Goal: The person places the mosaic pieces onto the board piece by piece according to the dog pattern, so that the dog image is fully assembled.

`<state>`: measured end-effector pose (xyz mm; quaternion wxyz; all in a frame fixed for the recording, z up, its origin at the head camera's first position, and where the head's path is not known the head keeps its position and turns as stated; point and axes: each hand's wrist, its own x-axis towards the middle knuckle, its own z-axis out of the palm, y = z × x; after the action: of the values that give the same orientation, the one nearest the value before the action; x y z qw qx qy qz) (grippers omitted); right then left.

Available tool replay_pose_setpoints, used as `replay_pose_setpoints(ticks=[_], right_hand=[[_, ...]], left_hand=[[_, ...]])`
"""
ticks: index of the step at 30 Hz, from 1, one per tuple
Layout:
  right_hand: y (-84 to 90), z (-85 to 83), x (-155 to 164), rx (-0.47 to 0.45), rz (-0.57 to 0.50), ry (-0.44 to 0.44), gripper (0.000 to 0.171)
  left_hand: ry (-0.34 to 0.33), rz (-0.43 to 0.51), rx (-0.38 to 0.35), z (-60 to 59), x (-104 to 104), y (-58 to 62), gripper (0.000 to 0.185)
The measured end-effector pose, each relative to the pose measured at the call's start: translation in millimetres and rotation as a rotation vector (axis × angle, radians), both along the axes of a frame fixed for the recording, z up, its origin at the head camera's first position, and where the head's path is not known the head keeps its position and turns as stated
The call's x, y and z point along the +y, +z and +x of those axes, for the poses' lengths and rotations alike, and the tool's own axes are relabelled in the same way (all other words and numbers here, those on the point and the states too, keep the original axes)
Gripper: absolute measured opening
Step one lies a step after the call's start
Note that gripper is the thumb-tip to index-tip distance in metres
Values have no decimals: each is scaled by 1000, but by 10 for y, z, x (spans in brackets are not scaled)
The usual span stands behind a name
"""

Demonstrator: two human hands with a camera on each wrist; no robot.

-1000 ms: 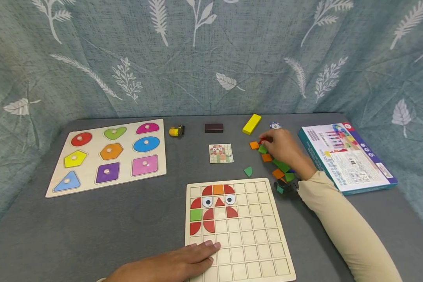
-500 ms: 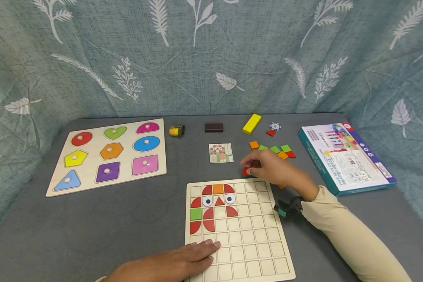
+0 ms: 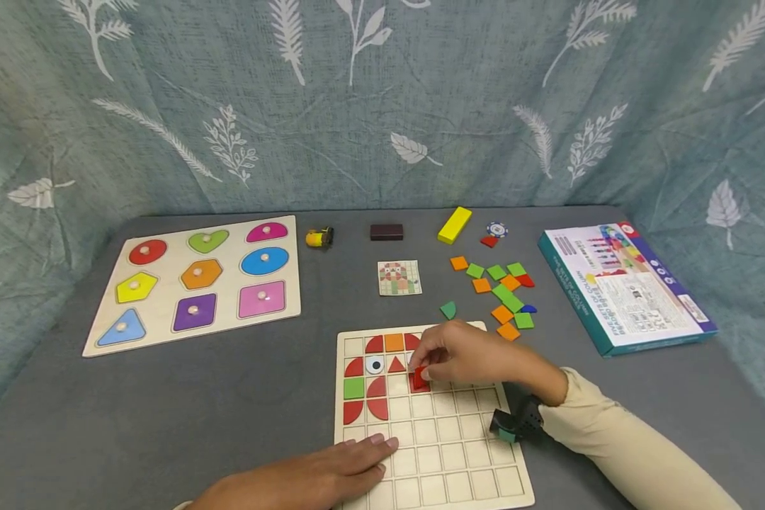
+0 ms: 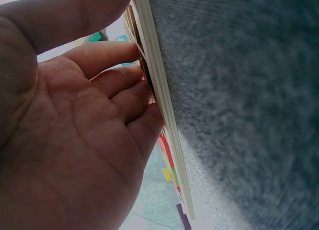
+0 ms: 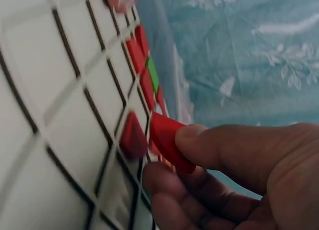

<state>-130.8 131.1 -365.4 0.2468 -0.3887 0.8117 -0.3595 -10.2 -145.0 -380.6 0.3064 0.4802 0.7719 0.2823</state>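
My right hand (image 3: 468,354) pinches a red quarter-circle tile (image 5: 168,140) between thumb and fingers. The tile is tilted just over the wooden grid board (image 3: 443,455), close to a red tile (image 5: 133,138) lying in a cell. On the board's upper left are red quarter-circles, a green square (image 3: 353,388), an orange square (image 3: 394,343), a red triangle (image 3: 396,365) and an eye tile (image 3: 375,365); my right hand covers most of a second eye tile. With fingers extended, my left hand (image 3: 299,476) rests on the board's lower left edge.
Loose green, orange, red and blue tiles (image 3: 508,299) lie beyond the board's right corner. A pattern card (image 3: 398,278), yellow block (image 3: 455,225), dark block (image 3: 386,232), poker chip (image 3: 497,229) and toy vehicle (image 3: 319,237) stand behind. A shape puzzle (image 3: 166,290) lies left, a box (image 3: 637,290) right.
My right hand has taken a red quarter-circle tile from the loose tiles and carried it left and nearer, over the board. My left hand has stayed in place.
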Motion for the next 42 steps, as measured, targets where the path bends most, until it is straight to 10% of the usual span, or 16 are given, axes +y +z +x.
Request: replay_pose_setpoints(ticks=[23,42], right_hand=[[-63,211,-88,195,83,66,6],[-56,-811,518,189,13,-383,21]], left_hand=[[28,44,11,31,5,8,73],[39,65,-21,66,-11,38,71]])
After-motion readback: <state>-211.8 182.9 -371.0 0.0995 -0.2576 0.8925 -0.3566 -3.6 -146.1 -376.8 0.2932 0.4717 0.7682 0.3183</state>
